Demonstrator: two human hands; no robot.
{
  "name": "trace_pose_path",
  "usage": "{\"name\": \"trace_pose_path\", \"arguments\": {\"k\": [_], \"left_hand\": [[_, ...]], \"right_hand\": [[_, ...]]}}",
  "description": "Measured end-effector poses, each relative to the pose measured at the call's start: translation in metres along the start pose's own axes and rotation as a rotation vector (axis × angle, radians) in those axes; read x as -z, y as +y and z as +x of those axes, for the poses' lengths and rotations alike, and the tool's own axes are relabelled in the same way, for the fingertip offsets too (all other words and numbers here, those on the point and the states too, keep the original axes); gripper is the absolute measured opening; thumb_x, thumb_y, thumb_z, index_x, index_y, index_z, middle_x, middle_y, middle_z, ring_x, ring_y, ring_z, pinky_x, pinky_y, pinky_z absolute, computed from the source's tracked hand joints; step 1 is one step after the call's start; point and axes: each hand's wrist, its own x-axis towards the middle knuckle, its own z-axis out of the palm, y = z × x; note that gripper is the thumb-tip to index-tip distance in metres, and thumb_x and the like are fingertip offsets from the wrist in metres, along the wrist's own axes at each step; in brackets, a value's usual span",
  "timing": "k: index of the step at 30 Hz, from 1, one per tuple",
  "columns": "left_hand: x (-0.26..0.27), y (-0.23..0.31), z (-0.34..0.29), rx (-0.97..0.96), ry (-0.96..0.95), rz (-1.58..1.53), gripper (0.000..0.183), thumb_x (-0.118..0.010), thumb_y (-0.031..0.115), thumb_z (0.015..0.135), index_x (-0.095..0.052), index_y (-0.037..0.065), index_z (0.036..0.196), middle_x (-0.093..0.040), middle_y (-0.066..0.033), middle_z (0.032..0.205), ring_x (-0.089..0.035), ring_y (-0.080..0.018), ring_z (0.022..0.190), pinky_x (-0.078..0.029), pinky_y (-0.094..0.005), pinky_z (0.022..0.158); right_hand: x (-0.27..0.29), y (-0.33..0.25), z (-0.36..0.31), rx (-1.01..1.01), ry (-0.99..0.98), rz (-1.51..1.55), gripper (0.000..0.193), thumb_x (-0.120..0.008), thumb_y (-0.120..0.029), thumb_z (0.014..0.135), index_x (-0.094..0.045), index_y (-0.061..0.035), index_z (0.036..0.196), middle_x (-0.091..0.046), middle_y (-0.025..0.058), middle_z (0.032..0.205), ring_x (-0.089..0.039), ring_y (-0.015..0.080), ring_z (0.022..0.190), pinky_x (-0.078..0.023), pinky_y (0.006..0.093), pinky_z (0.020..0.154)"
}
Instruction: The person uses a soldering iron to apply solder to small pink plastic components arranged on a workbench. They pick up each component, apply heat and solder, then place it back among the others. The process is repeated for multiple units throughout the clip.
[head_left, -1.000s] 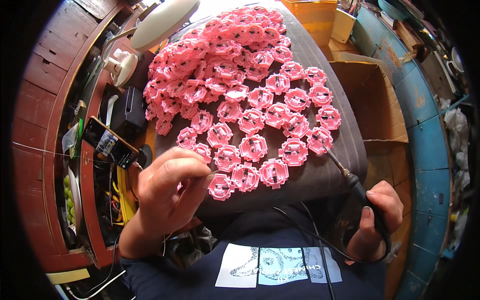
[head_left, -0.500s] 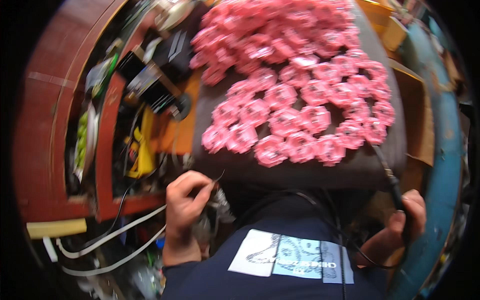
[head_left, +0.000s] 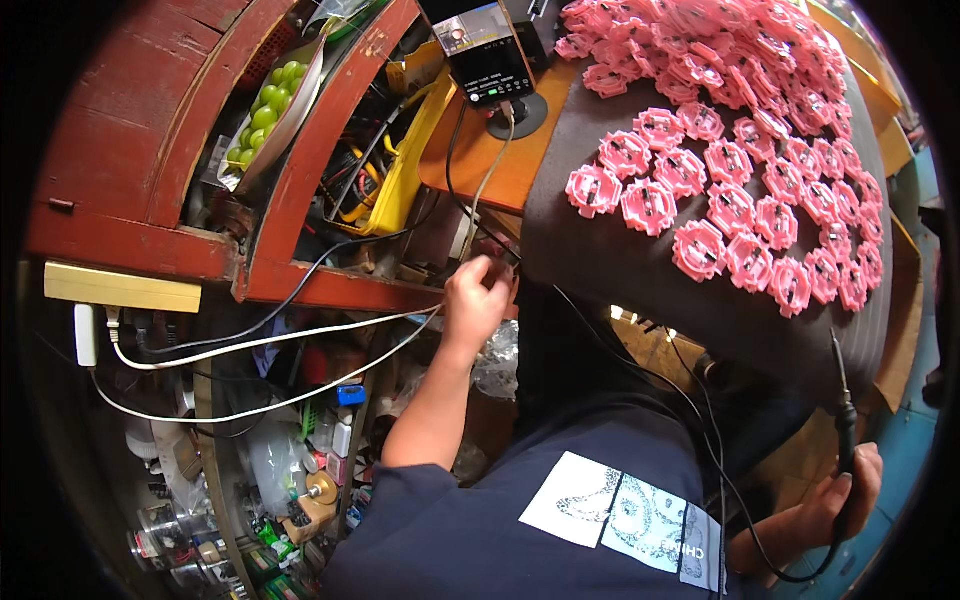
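Right hand [head_left: 845,492] grips a soldering iron [head_left: 847,425] — best kept clear of the pink parts [head_left: 753,137] toward the surface's [head_left: 620,265] far and right edges — left hand [head_left: 478,302] half-curled by its near-left corner, contents unclear.

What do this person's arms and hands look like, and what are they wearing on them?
The left hand and right hand are both bare, with no gloves. The left forearm is uncovered too, below a short, dark navy sleeve. It belongs to a shirt with white and bluish printed panels on the front.
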Motion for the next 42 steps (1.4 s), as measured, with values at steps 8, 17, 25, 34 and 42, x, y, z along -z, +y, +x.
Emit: {"name": "trace_pose_path", "arguments": {"k": [8,17,25,34,42], "left_hand": [[-0.042,-0.059,0.034,0.557,-0.015,-1.042,0.013,-0.073,0.011,0.099,-0.063,0.009,0.108,-0.066,-0.0032,0.081,-0.053,-0.0091,0.057,-0.039,-0.0224,0.048],[-0.036,-0.059,0.039,0.487,-0.039,-0.870,0.022,-0.056,0.001,0.103,-0.061,0.006,0.124,-0.064,-0.0049,0.095,-0.056,-0.0091,0.060,-0.045,-0.0219,0.050],[-0.027,-0.097,0.034,0.597,-0.178,-0.876,0.014,-0.071,0.012,0.103,-0.064,0.013,0.115,-0.066,-0.0007,0.095,-0.066,-0.0138,0.075,-0.055,-0.0266,0.059],[-0.009,-0.114,0.019,0.652,-0.196,-1.160,0.024,-0.067,0.009,0.106,-0.063,0.008,0.130,-0.072,-0.0117,0.129,-0.072,-0.0274,0.118,-0.066,-0.0387,0.092],[-0.004,-0.058,-0.008,0.444,-0.177,-0.041,0.048,-0.075,0.020,0.102,-0.056,0.003,0.143,-0.078,-0.0170,0.102,-0.074,-0.0265,0.084,-0.061,-0.0415,0.073]], "right_hand": [[0.011,-0.046,-0.035,0.020,0.067,-0.068,0.028,-0.065,-0.013,0.089,-0.065,0.0078,0.107,-0.060,0.0153,0.094,-0.048,0.0195,0.078,-0.036,0.0317,0.064],[0.023,-0.068,-0.044,-0.039,0.106,-0.102,0.025,-0.068,-0.013,0.084,-0.067,0.0052,0.100,-0.063,0.0167,0.089,-0.054,0.0229,0.077,-0.042,0.0349,0.068],[0.014,-0.036,-0.023,-0.049,0.110,-0.059,0.024,-0.074,-0.014,0.086,-0.069,0.0024,0.103,-0.063,0.0135,0.084,-0.054,0.0208,0.068,-0.042,0.0331,0.061],[0.009,0.043,0.029,0.018,0.148,-0.062,0.028,-0.073,-0.019,0.096,-0.066,0.0021,0.113,-0.064,0.0127,0.088,-0.056,0.0205,0.072,-0.044,0.0328,0.064],[-0.022,0.102,0.062,-0.045,0.082,0.020,0.032,-0.081,-0.010,0.092,-0.075,0.0024,0.121,-0.075,0.0147,0.089,-0.069,0.0232,0.070,-0.055,0.0333,0.068]]}}
